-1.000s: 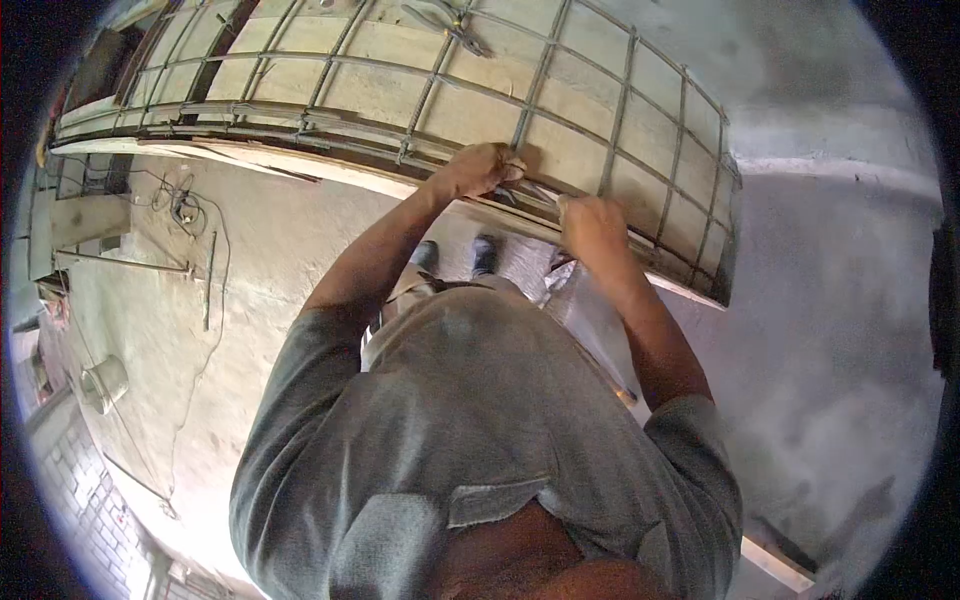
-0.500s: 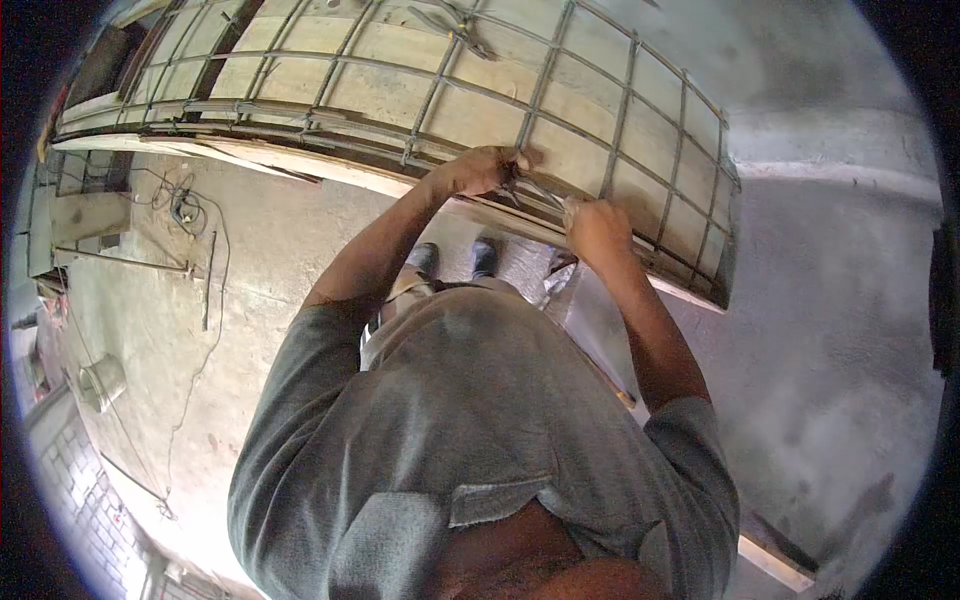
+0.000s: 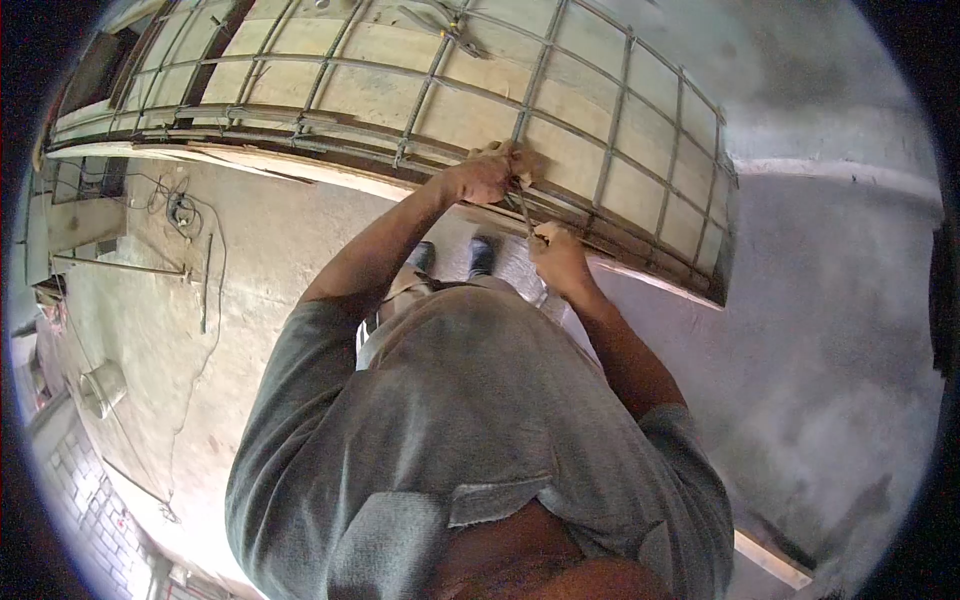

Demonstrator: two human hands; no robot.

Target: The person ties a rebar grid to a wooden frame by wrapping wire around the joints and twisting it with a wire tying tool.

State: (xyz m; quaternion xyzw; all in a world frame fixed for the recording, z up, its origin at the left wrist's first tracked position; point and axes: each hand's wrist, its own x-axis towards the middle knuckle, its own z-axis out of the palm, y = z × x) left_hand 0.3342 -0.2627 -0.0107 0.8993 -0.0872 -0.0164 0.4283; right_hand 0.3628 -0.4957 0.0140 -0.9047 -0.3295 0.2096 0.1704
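Observation:
My left hand (image 3: pixel 485 174) is closed at the near edge of a rebar grid (image 3: pixel 530 105), by a crossing of bars; what lies between its fingers is too small to make out. My right hand (image 3: pixel 562 262) is closed around the near end of a thin metal rod-like tool (image 3: pixel 527 212). That tool slants away from me, its far end close to my left fingertips. Whether it is a tying hook I cannot tell. Beneath the grid are pale wooden boards (image 3: pixel 390 90). A pair of pliers (image 3: pixel 445 30) lies on the grid farther off.
A wooden edge board (image 3: pixel 260 160) runs along the grid's near side. On the concrete floor to the left lie a tangled cable (image 3: pixel 183 210), a metal bar (image 3: pixel 207 283) and a bucket (image 3: pixel 103 388). A plank (image 3: pixel 772 558) lies at lower right.
My right hand has moved left and toward my body, swinging the tool from a sideways slant to a steeper one. My left hand stays near the same bar crossing.

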